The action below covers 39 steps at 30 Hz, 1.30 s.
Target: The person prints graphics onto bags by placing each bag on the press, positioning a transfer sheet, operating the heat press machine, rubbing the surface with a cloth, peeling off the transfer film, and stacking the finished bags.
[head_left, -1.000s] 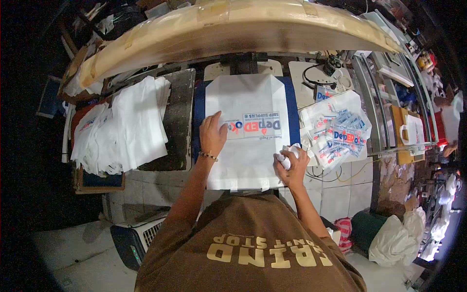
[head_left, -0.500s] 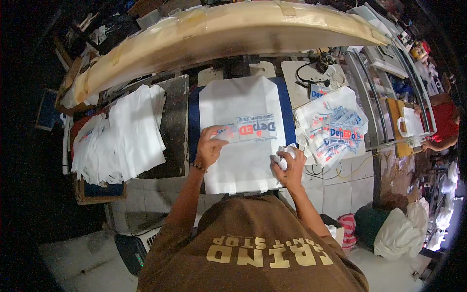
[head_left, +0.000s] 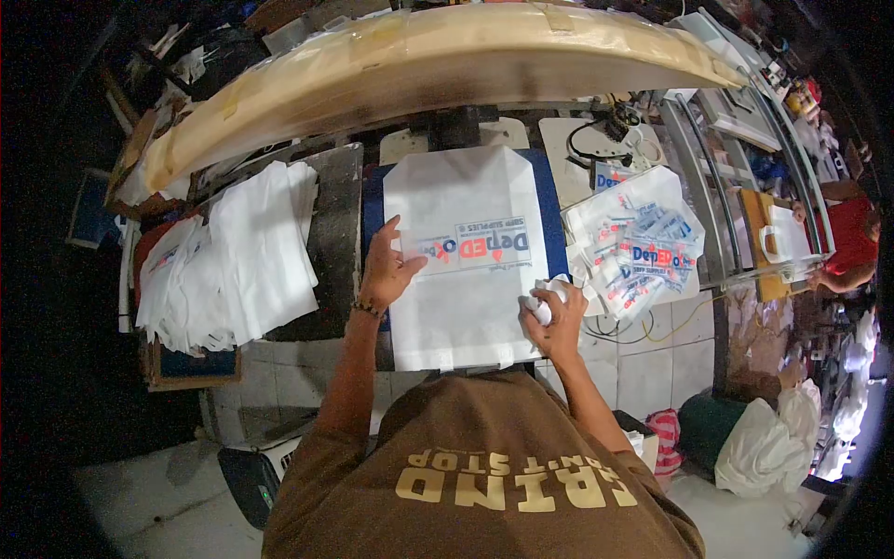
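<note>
A white bag lies flat on a dark blue pad in front of me. Across its middle is a clear printed transfer sheet with red and blue lettering, upside down from my side. My left hand is over the bag's left edge, thumb and forefinger apart, with nothing in it. At the bag's lower right, my right hand is closed round a crumpled white wad; whether that is cloth or paper I cannot tell.
To the left lies a stack of white bags. Loose printed transfers are heaped on the right. A long tape-wrapped beam crosses the far side. Another person in a red top is at the far right, beside metal rails.
My left hand has opened and drawn back slightly left from the transfer sheet, uncovering its left end. My right hand stays at the same place with the wad.
</note>
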Available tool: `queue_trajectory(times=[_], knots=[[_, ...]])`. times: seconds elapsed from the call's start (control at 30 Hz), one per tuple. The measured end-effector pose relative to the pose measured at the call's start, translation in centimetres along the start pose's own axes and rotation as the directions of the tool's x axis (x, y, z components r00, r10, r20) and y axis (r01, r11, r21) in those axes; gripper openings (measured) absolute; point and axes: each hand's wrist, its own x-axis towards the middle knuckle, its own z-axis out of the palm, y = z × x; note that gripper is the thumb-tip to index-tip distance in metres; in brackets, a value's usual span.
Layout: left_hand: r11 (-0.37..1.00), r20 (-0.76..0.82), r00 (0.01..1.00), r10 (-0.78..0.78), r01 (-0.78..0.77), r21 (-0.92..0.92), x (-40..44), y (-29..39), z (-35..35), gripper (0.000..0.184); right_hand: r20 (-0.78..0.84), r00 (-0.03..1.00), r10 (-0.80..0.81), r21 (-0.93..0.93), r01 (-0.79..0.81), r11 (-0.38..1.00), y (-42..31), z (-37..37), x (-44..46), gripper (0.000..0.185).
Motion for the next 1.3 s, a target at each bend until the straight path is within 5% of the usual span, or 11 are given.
queue_trajectory(times=[0.03,0.07,0.1,0.23,0.33,0.4,0.6,0.9,1.13,1.23,1.3], knots=[[1.000,-0.001,1.000,0.000,0.000,0.001,-0.3,0.1,-0.3,0.078,-0.003,1.000,0.001,0.003,-0.001,1.000,0.1,0.0,0.0,0.038],[0.887,0.025,0.944,0.328,-0.317,0.335,-0.7,-0.1,-0.8,0.073,-0.004,1.000,0.002,0.003,-0.002,1.000,0.2,0.1,-0.1,0.038],[0.575,0.159,0.790,0.593,-0.553,0.603,-0.9,-0.2,-1.2,0.068,0.000,1.000,0.002,-0.007,-0.002,1.000,0.4,0.1,-0.1,0.038],[0.810,0.268,0.849,0.456,-0.521,0.271,-0.3,-2.7,-0.8,0.059,0.010,1.000,-0.004,-0.014,0.004,1.000,0.4,0.2,-0.1,0.038],[0.945,0.215,0.942,0.259,-0.292,0.144,-0.4,-2.7,-0.6,0.048,0.037,0.999,-0.004,-0.009,0.005,1.000,0.5,0.0,-0.1,0.038],[0.671,0.254,0.770,0.586,-0.636,0.380,0.2,-2.9,-1.0,0.040,0.021,1.000,-0.009,-0.011,0.009,1.000,0.4,0.0,0.0,0.038],[0.561,0.468,0.651,0.598,-0.757,0.336,2.6,-2.5,-2.7,0.030,-0.014,1.000,-0.017,-0.021,0.016,1.000,0.1,0.0,0.1,0.038],[0.425,0.503,0.536,0.677,-0.844,0.327,1.9,-1.1,-3.2,0.034,-0.029,0.999,-0.020,-0.038,0.019,0.999,0.3,0.3,-0.1,0.035],[0.373,0.574,0.554,0.603,-0.832,0.411,2.1,-1.3,-2.7,0.035,-0.013,1.000,0.008,-0.044,-0.009,0.999,-0.1,0.1,0.0,0.037],[0.284,0.463,0.480,0.745,-0.857,0.430,2.1,-1.0,-1.6,0.026,-0.009,1.000,-0.016,-0.060,0.015,0.998,0.1,0.1,-0.1,0.039],[0.433,0.477,0.681,0.555,-0.727,0.533,2.1,-0.5,-1.1,0.025,0.047,0.999,-0.010,-0.089,0.014,0.996,-0.2,-0.4,-0.1,0.041]])
